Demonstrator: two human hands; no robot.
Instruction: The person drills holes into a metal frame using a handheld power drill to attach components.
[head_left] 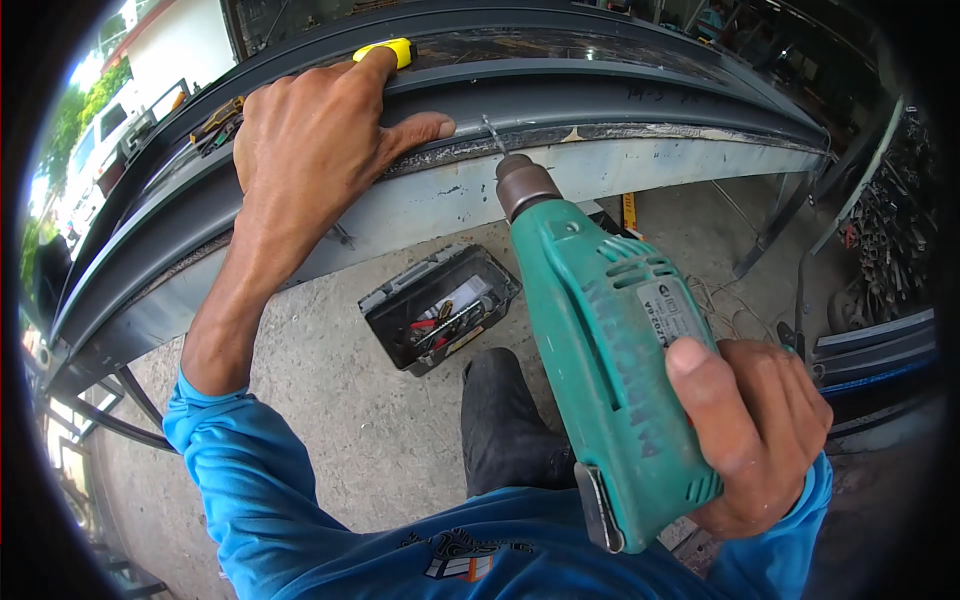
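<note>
My right hand point(765, 425) is wrapped round the handle of a green power drill point(610, 340), thumb along its side. The thin drill bit point(495, 133) points away from me, its tip at the face of a dark grey metal channel point(600, 95). Whether the tip has entered the metal cannot be made out. My left hand point(320, 135) grips the channel's upper edge left of the bit, thumb pressed along its face and the other fingers partly hidden over the edge. A yellow tape measure point(390, 52) sits just beyond my left index finger.
Below the workbench edge point(660, 165), an open black toolbox point(400, 325) with several tools stands on the concrete floor point(310, 400). Pliers-like tools point(218, 125) lie at the left. A yellow level-like bar point(629, 212) and stacked metal stock point(900, 210) are at the right.
</note>
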